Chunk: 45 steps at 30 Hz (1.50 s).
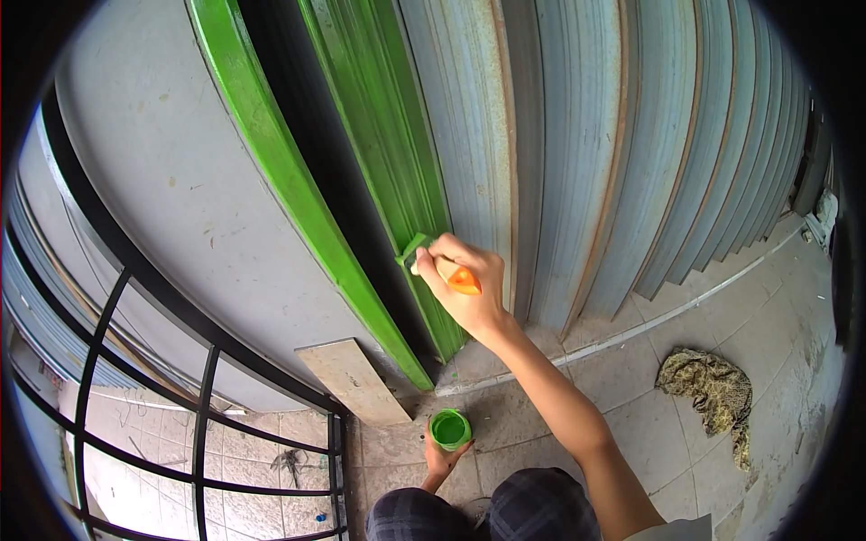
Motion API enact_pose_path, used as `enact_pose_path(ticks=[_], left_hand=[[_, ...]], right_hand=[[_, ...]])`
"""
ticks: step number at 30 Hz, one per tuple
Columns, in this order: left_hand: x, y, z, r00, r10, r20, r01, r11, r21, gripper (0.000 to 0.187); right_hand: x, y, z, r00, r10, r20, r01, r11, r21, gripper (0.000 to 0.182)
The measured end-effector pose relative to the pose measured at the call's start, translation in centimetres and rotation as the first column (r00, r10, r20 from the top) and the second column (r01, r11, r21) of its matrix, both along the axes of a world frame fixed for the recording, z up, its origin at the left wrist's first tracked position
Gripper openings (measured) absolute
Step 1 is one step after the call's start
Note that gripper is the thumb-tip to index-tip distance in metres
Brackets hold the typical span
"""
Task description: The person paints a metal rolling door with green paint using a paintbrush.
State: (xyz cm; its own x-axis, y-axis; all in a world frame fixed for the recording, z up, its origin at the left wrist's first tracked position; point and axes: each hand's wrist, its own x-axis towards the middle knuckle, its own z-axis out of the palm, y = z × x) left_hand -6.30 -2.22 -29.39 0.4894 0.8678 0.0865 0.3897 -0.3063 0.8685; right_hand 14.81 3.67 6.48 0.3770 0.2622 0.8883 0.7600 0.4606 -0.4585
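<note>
My right hand (pixel 469 279) is closed around a paintbrush (pixel 458 276) with an orange-tipped handle. Its green bristles touch a ribbed metal slat (pixel 383 135) that is coated in wet-looking green paint. Lower down, near my knees, my left hand (pixel 442 462) grips a small jar of green paint (pixel 450 430), its open top facing up. Left of the slat runs a green-painted metal edge (pixel 271 171), with a dark gap between the two. On the right of the brush, the neighbouring grey slat (pixel 465 117) shows bare metal with rust along its edge.
More grey slats (pixel 586 162) curve away to the right. A crumpled patterned cloth (pixel 708 392) lies on the tiled floor (pixel 613 397). A flat board (pixel 354 380) leans by the grey panel (pixel 180 135). A black metal grille (pixel 203 415) stands at the lower left.
</note>
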Motion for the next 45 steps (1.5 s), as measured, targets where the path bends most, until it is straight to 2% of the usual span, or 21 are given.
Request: enact_pose_path(ticks=[2,5,8,11,14,17,19,21,22,26,27,30,32,36,39,41,43,45], left_hand=[[0.0,0.0,0.1,1.000,-0.001,-0.001,0.001,1.000,0.000,0.107],[0.0,0.1,0.0,1.000,0.000,-0.001,0.000,1.000,-0.003,0.108],[0.0,0.1,-0.1,1.000,0.003,0.000,-0.003,1.000,-0.005,0.108],[-0.1,0.1,0.0,1.000,0.003,-0.002,-0.003,1.000,-0.004,0.108],[-0.1,0.0,-0.1,1.000,0.002,-0.003,-0.002,1.000,-0.004,0.109],[-0.1,0.0,-0.2,1.000,0.001,0.000,-0.001,1.000,-0.006,0.109],[-0.1,-0.1,-0.1,1.000,0.001,-0.002,-0.001,1.000,-0.007,0.109],[-0.1,-0.1,-0.1,1.000,0.000,-0.005,-0.001,1.000,-0.006,0.109],[0.0,-0.1,-0.1,1.000,-0.001,-0.004,0.001,1.000,-0.006,0.109],[-0.1,0.0,-0.1,1.000,0.006,-0.004,-0.006,1.000,-0.009,0.110],[-0.1,-0.1,-0.2,1.000,0.007,-0.005,-0.007,1.000,-0.009,0.110],[0.0,-0.1,-0.2,1.000,0.002,-0.004,-0.002,1.000,-0.010,0.110],[-0.2,-0.1,-0.1,1.000,0.004,-0.003,-0.004,1.000,-0.011,0.111],[-0.1,-0.1,0.0,1.000,0.006,-0.004,-0.006,1.000,-0.008,0.111],[-0.2,-0.1,-0.1,1.000,0.008,-0.005,-0.008,1.000,-0.009,0.111],[-0.1,0.0,-0.2,1.000,0.008,-0.006,-0.008,1.000,-0.009,0.112],[-0.3,-0.1,-0.2,1.000,0.008,-0.006,-0.008,1.000,-0.011,0.112],[-0.2,-0.1,-0.3,1.000,0.009,-0.011,-0.009,1.000,-0.013,0.112]], right_hand=[[-0.1,0.9,4.0,0.997,0.040,-0.068,-0.032,0.994,0.109,0.021],[-0.3,1.7,6.7,0.983,0.161,-0.093,-0.111,0.909,0.401,0.018],[-0.9,1.1,3.7,0.989,0.080,-0.128,-0.035,0.945,0.326,0.016],[-1.0,0.1,-2.0,0.999,-0.052,-0.001,0.052,0.992,0.119,0.016],[-0.5,-0.9,-6.8,0.998,0.012,-0.063,-0.018,0.994,-0.106,0.016],[-0.7,-1.6,-5.1,0.959,0.103,-0.265,-0.172,0.953,-0.251,0.017],[-0.8,-0.4,-1.2,0.971,0.114,-0.210,-0.139,0.984,-0.109,0.017],[-0.9,0.9,3.3,0.947,0.213,-0.240,-0.208,0.977,0.048,0.019],[-0.8,1.2,5.2,0.960,0.204,-0.193,-0.185,0.977,0.109,0.020],[-1.1,1.3,8.7,0.964,0.240,-0.114,-0.153,0.853,0.500,0.016],[-1.0,1.3,8.0,0.956,0.260,-0.137,-0.176,0.879,0.444,0.015],[-0.5,1.6,1.8,0.987,0.154,-0.045,-0.135,0.947,0.292,0.015],[-0.4,0.0,-4.2,0.996,0.092,-0.014,-0.091,0.993,0.073,0.012],[-0.5,-1.4,-14.8,0.987,0.124,-0.100,-0.132,0.988,-0.077,0.014],[-0.1,-1.2,-16.4,0.940,0.142,-0.312,-0.231,0.934,-0.272,0.015],[-0.1,-0.7,-11.1,0.886,0.152,-0.439,-0.291,0.918,-0.270,0.017],[0.3,0.1,-3.6,0.857,0.251,-0.450,-0.343,0.929,-0.136,0.017],[0.5,0.5,3.9,0.862,0.354,-0.363,-0.370,0.929,0.027,0.016]])
